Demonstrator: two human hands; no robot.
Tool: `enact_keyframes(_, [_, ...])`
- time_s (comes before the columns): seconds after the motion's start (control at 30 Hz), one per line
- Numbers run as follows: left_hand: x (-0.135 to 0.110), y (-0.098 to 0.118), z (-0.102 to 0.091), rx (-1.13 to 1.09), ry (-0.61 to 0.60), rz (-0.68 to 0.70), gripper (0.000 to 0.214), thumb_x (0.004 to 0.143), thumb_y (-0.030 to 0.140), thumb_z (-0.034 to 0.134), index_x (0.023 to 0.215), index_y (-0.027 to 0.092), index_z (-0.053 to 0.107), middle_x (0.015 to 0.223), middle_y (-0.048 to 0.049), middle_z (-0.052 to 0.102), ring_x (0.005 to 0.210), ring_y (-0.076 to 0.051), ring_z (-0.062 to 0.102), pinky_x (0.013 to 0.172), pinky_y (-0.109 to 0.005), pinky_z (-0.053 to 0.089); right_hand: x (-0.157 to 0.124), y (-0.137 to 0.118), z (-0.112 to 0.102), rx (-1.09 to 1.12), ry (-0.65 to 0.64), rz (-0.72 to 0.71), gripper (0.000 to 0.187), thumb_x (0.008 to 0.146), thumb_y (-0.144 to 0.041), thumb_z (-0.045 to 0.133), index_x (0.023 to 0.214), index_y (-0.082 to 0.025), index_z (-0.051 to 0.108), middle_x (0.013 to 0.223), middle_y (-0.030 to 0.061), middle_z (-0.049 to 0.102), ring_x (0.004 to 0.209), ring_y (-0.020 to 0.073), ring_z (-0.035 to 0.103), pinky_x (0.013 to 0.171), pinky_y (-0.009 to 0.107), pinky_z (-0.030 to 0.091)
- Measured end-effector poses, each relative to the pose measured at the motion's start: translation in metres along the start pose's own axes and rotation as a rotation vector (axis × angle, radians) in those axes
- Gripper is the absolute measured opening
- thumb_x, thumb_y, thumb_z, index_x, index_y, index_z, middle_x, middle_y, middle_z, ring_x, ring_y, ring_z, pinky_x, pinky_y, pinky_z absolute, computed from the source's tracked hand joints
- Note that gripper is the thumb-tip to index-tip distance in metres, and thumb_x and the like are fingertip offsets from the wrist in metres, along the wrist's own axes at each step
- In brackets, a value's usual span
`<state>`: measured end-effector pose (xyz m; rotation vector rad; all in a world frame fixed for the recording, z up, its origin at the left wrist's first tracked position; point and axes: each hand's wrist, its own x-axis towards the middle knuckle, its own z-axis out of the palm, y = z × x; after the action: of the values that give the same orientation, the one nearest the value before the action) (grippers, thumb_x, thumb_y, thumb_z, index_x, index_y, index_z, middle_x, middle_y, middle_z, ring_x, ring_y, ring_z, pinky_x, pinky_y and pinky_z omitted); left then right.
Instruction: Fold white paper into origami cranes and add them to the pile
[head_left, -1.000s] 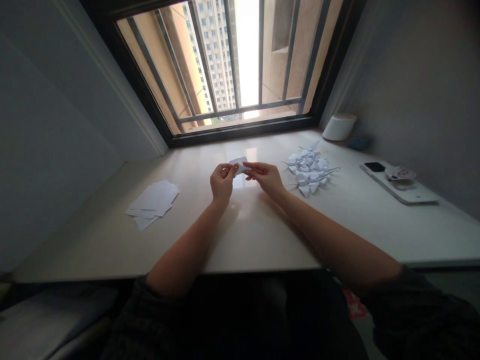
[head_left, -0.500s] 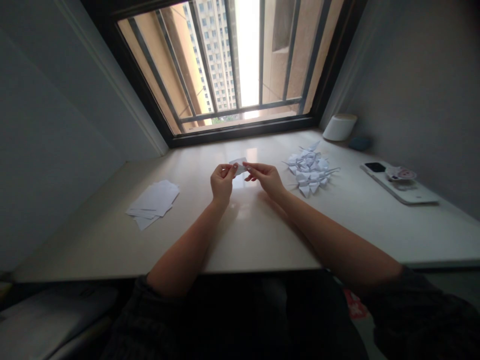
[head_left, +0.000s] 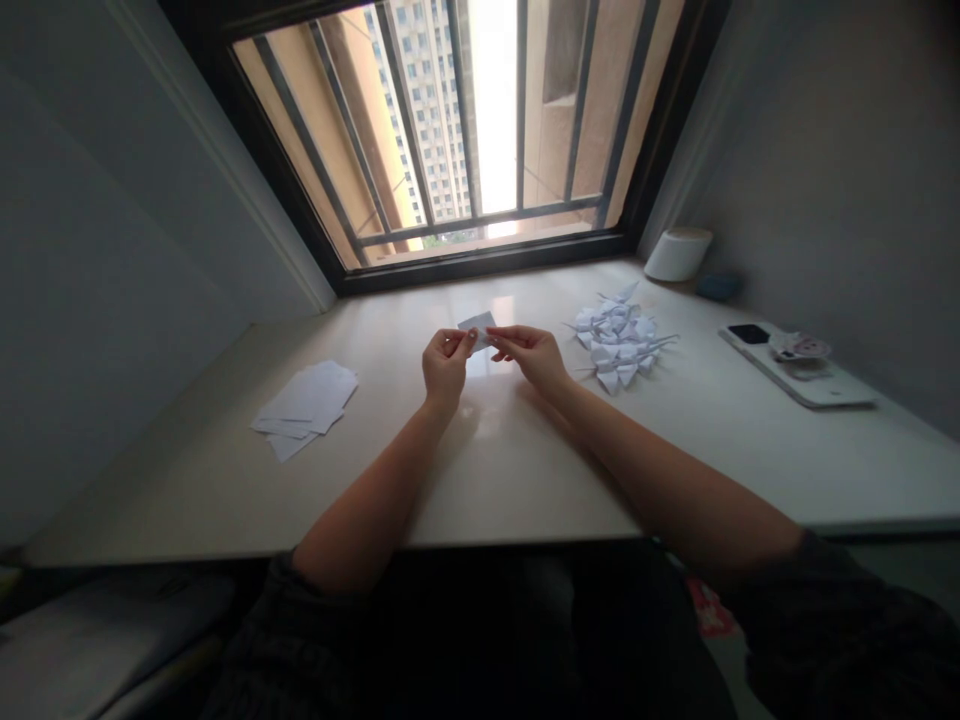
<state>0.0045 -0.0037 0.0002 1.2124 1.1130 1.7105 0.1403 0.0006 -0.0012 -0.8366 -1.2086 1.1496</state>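
Note:
A small folded piece of white paper is pinched between both hands above the pale tabletop. My left hand grips its left side, thumb and fingers closed. From the right, my right hand pinches the other side between thumb and forefinger. The fingertips cover the paper's lower part, so its exact folds cannot be made out. Right of my right hand lies a heap of folded white paper cranes. Off to the left is a loose stack of white paper sheets.
On the right lies a white phone with a round grip on its back. A white cup-like container and a small dark blue object stand by the right wall. A barred window rises behind the table.
The paper between my fingers has tilted, and its upper part shows larger and greyer. Both hands have stayed almost in place.

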Motion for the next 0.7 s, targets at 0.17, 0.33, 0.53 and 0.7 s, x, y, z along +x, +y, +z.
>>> enact_keyframes(0.17, [-0.0011, 0.0010, 0.0006, 0.015, 0.005, -0.005, 0.031, 0.067, 0.042, 0.076, 0.069, 0.017, 0.058, 0.062, 0.0015, 0.062, 0.060, -0.010, 0.058, 0.059, -0.022, 0.046, -0.0002, -0.0008, -0.0003, 0.003, 0.023, -0.002, 0.043, 0.053, -0.050, 0.082, 0.083, -0.020, 0.075, 0.075, 0.0044, 0.074, 0.058, 0.0148, 0.065, 0.058, 0.029, 0.052])
enact_keyframes(0.33, [-0.0006, -0.0021, -0.0005, 0.043, 0.005, -0.011, 0.032, 0.067, 0.043, 0.075, 0.070, 0.018, 0.056, 0.060, 0.0018, 0.062, 0.057, -0.011, 0.059, 0.057, -0.022, 0.045, -0.0008, -0.0026, 0.0019, 0.012, 0.021, 0.007, 0.043, 0.051, -0.051, 0.082, 0.080, -0.020, 0.075, 0.075, 0.0042, 0.074, 0.060, 0.0161, 0.065, 0.060, 0.032, 0.054])
enact_keyframes(0.53, [0.0006, -0.0050, -0.0024, 0.010, -0.008, -0.026, 0.041, 0.066, 0.043, 0.077, 0.082, 0.021, 0.046, 0.063, 0.0022, 0.066, 0.059, -0.014, 0.065, 0.058, -0.023, 0.046, -0.0002, -0.0009, 0.0017, 0.032, 0.028, 0.008, 0.041, 0.050, -0.048, 0.082, 0.079, -0.020, 0.075, 0.071, 0.0031, 0.073, 0.059, 0.0149, 0.064, 0.059, 0.031, 0.054])
enact_keyframes(0.7, [0.0004, -0.0048, -0.0021, 0.020, -0.024, -0.014, 0.036, 0.070, 0.043, 0.074, 0.081, 0.021, 0.047, 0.061, 0.0026, 0.065, 0.058, -0.014, 0.064, 0.058, -0.023, 0.045, 0.0008, -0.0005, -0.0002, 0.011, 0.035, 0.016, 0.041, 0.050, -0.048, 0.082, 0.079, -0.020, 0.075, 0.071, 0.0028, 0.073, 0.056, 0.0140, 0.063, 0.057, 0.029, 0.052])
